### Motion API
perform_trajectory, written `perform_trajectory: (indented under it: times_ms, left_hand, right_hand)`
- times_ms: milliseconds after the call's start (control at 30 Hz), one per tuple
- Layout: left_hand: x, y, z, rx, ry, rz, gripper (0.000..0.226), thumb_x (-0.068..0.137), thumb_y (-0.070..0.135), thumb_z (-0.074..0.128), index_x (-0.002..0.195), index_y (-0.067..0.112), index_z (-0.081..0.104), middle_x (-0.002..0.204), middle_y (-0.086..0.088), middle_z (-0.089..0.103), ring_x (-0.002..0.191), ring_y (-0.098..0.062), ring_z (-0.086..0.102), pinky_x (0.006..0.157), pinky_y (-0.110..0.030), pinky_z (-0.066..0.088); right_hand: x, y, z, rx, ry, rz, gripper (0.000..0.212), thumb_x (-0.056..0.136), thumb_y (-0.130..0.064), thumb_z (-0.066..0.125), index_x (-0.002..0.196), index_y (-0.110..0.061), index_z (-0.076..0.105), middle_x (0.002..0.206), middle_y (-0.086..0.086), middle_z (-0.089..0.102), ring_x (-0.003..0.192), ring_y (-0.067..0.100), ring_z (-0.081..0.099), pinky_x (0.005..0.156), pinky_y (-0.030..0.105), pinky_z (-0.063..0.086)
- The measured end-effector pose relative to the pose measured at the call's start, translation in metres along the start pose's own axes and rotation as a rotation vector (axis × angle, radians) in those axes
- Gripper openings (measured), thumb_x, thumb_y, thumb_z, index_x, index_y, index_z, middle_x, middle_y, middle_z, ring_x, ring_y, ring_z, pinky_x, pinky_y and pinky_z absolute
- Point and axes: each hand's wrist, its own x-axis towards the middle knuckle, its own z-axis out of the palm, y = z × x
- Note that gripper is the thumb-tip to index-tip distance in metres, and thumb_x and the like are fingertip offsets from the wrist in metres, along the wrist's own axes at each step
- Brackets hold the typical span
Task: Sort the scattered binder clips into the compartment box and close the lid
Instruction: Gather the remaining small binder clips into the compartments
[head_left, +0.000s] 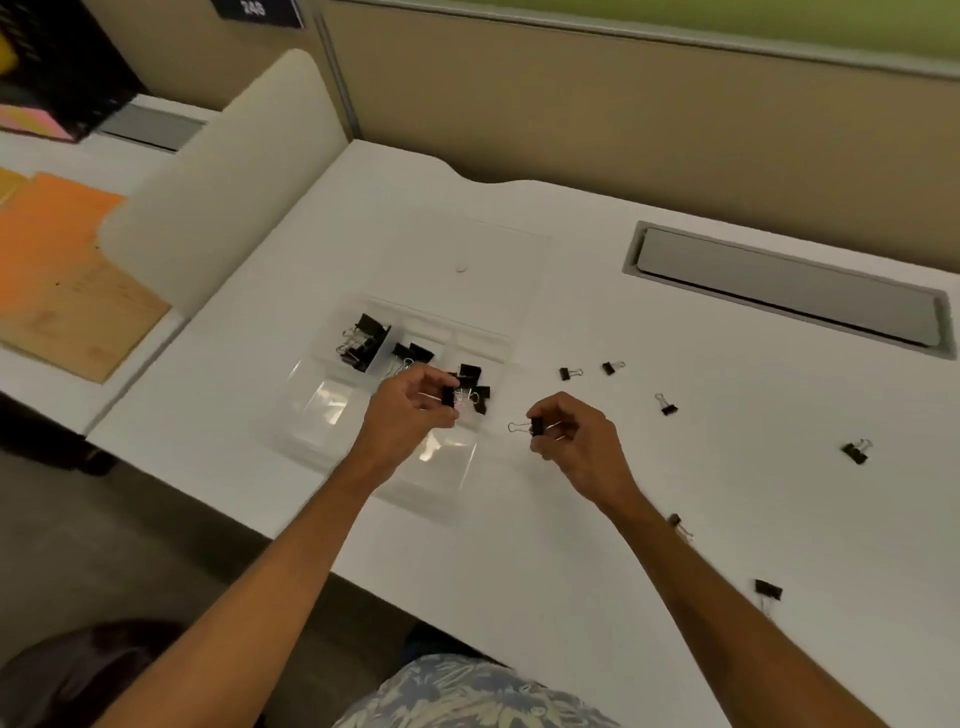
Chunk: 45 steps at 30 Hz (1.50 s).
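A clear compartment box (317, 395) sits on the white tabletop (675, 493), close to the left edge. Its clear lid (467, 260) is open and lies flat behind it, toward the far edge.

Black binder clips are already in the box. One bunch (363, 340) fills the far left compartment. A few more (413, 353) are in the far middle one, and another bunch (475, 387) is in the compartment on the right side.

The left hand (410, 410) is over the middle of the box. Its fingers (441, 376) pinch a small black clip (449, 396).

The right hand (576, 441) is just beside the box's right side, above the tabletop. Its fingers (543, 413) pinch another black clip (537, 427), and the clip's wire handle sticks out to the left.

More clips lie loose on the right part of the tabletop. Two (570, 373) (612, 367) are near each other past the right hand. One (666, 405) is a little farther right, and one (856, 451) is well off toward the right edge. Two more, one (677, 522) beside the right arm and one (768, 590) lower down, lie near the front edge.
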Motion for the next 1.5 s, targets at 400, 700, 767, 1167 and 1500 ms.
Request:
perform_trajectory:
  times_ms: [400, 700, 767, 1167, 1500]
  left_hand:
    - [-0.008, -0.05, -0.102, 0.179, 0.153, -0.04, 0.029, 0.086, 0.005, 0.066, 0.101, 0.028, 0.073, 0.092, 0.001, 0.072, 0.084, -0.014, 0.069, 0.074, -0.015, 0.05]
    - [0.037, -0.072, -0.116, 0.551, -0.045, 0.161, 0.022, 0.083, 0.018, 0.074, 0.105, 0.019, 0.072, 0.093, 0.003, 0.073, 0.073, -0.005, 0.06, 0.078, -0.027, 0.055]
    - [0.043, -0.073, -0.114, 0.651, -0.099, 0.229, 0.021, 0.085, 0.02, 0.072, 0.106, 0.021, 0.073, 0.097, 0.003, 0.073, 0.085, -0.01, 0.062, 0.083, -0.033, 0.054]
    - [0.07, -0.073, -0.103, 1.085, -0.239, 0.46, 0.017, 0.089, 0.027, 0.068, 0.104, 0.03, 0.075, 0.099, -0.008, 0.057, 0.091, -0.023, 0.057, 0.074, -0.028, 0.048]
    - [0.069, -0.075, -0.104, 0.778, -0.201, 0.583, 0.015, 0.094, 0.019, 0.061, 0.094, 0.012, 0.075, 0.094, -0.004, 0.071, 0.09, -0.021, 0.061, 0.076, -0.034, 0.051]
  right_hand:
    - [0.023, -0.054, 0.122, -0.1, -0.053, -0.088, 0.03, 0.084, 0.008, 0.062, 0.102, -0.014, 0.074, 0.095, -0.006, 0.07, 0.08, -0.004, 0.065, 0.071, 0.005, 0.048]
    - [0.039, -0.056, 0.18, -0.477, 0.04, -0.083, 0.014, 0.085, -0.016, 0.073, 0.099, -0.02, 0.071, 0.091, -0.008, 0.072, 0.091, 0.013, 0.054, 0.074, 0.027, 0.041]
    - [0.038, -0.056, 0.188, -0.552, 0.058, -0.103, 0.013, 0.086, -0.016, 0.072, 0.097, -0.021, 0.075, 0.093, -0.006, 0.072, 0.096, 0.017, 0.05, 0.076, 0.029, 0.039]
    - [0.037, -0.058, 0.218, -0.958, 0.053, -0.159, 0.02, 0.088, -0.02, 0.068, 0.107, -0.024, 0.073, 0.092, 0.0, 0.073, 0.103, 0.024, 0.048, 0.08, 0.035, 0.026]
    - [0.025, -0.053, 0.201, -0.443, 0.249, -0.157, 0.016, 0.091, -0.011, 0.063, 0.102, -0.016, 0.074, 0.088, -0.007, 0.07, 0.086, 0.012, 0.044, 0.072, 0.026, 0.039]
